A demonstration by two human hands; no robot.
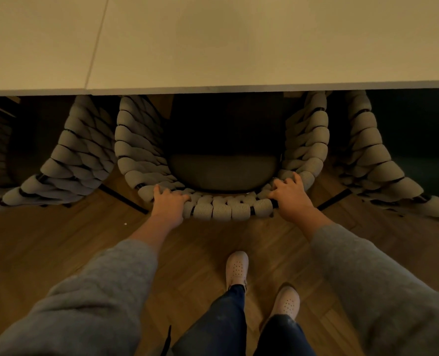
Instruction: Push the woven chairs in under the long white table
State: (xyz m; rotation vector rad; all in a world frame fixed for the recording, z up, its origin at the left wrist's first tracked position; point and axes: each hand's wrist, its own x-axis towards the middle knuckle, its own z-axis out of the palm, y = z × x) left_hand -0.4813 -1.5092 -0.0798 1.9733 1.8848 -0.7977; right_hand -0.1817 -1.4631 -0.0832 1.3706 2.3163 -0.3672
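middle chair (221, 209): fat grey woven rope back, dark round seat, upright, front part under the tabletop (239, 47), curved back sticks out | left chair (66, 160): same weave, partly under, just beside it | right chair (375, 160): same, partly under | tabletop: long, white, flat

Chair (221, 210): thick knitted cloth rope, matt. Table (239, 47): smooth, matt white. Floor (59, 240): wood parquet.

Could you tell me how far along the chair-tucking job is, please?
Seemingly done: the left chair and right chair both reach under the white table. In hand: the left hand and right hand grip the middle chair by its back rim, its front already under. Left: perhaps a last push.
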